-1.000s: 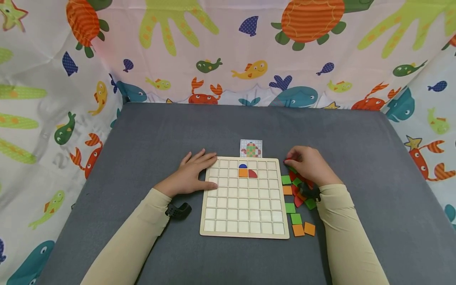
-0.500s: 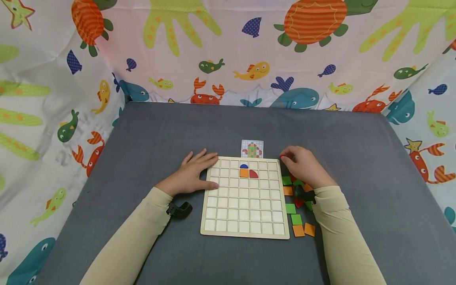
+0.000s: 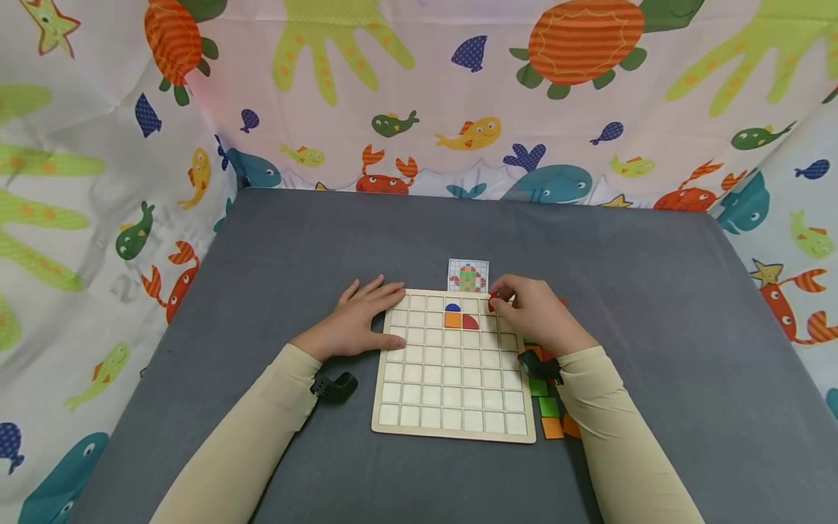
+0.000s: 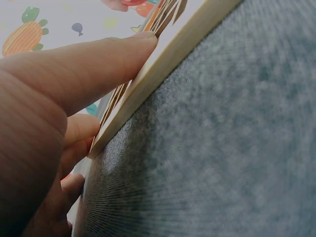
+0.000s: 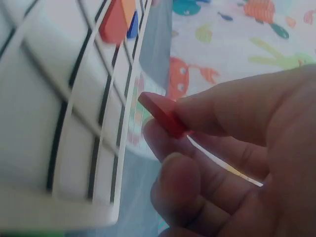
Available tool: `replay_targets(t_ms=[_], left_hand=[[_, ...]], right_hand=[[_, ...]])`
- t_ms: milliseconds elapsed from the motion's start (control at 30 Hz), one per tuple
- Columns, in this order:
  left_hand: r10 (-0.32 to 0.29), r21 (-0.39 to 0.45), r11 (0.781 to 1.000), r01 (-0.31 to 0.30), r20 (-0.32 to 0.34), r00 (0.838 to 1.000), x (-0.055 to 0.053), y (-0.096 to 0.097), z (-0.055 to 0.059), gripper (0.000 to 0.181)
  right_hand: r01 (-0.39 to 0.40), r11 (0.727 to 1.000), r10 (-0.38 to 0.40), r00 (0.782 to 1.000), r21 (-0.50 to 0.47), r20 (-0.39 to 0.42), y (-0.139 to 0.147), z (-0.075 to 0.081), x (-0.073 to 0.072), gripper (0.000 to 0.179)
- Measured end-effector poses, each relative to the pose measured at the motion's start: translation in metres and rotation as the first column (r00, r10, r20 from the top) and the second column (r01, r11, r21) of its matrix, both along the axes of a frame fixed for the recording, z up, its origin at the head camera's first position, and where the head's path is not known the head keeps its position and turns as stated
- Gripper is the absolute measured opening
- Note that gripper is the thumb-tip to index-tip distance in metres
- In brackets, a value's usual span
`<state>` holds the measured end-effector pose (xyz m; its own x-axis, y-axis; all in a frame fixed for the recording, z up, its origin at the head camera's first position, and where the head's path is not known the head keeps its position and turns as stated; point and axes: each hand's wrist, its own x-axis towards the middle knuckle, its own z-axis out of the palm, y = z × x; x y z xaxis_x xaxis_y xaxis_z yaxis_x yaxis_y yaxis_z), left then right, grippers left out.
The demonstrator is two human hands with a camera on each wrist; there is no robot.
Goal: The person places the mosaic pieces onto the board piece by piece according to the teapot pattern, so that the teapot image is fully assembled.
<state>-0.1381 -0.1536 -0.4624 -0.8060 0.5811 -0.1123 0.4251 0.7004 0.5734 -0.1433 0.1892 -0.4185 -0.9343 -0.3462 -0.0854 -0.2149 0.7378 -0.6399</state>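
A wooden grid board (image 3: 432, 378) lies on the grey table. Its upper cells hold a blue half-circle tile (image 3: 452, 308), an orange square tile (image 3: 452, 320) and a red quarter-circle tile (image 3: 470, 322). My left hand (image 3: 356, 320) rests over the board's upper left edge, fingers spread; in the left wrist view the thumb (image 4: 113, 61) lies on the rim. Over the board's upper right corner, my right hand (image 3: 540, 314) pinches a small red tile (image 5: 165, 113) between thumb and finger. The right wrist view shows this tile tilted, close above the cells.
A small printed pattern card (image 3: 468, 274) stands out behind the board's back edge. Loose tiles lie along the right side, among them a green square (image 3: 548, 407) and an orange square (image 3: 552, 428), partly hidden by the right arm. A sea-animal curtain (image 3: 432, 80) surrounds the table.
My right hand has moved left from the loose tiles to over the board's upper right corner, carrying the red tile. My left hand keeps its place on the board.
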Motion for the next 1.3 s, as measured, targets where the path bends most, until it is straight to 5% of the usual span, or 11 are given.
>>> replay_targets(t_ms=[400,667,1300], left_hand=[[0.0,0.004,1.0,0.0,-0.002,1.0,-0.001,0.0,-0.001,0.095],[0.004,-0.026,1.0,-0.004,0.003,1.0,-0.002,0.0,-0.002,0.094],[0.004,-0.018,1.0,-0.004,-0.001,1.0,-0.003,0.0,-0.004,0.093]], right_hand=[[-0.104,0.992,0.104,0.995,-0.077,-0.004,-0.029,0.004,0.001,0.005],[-0.125,0.991,0.126,0.992,-0.043,0.005,-0.049,0.006,-0.001,0.008],[-0.207,0.978,0.207,0.978,-0.03,-0.023,-0.071,-0.011,-0.008,0.004]])
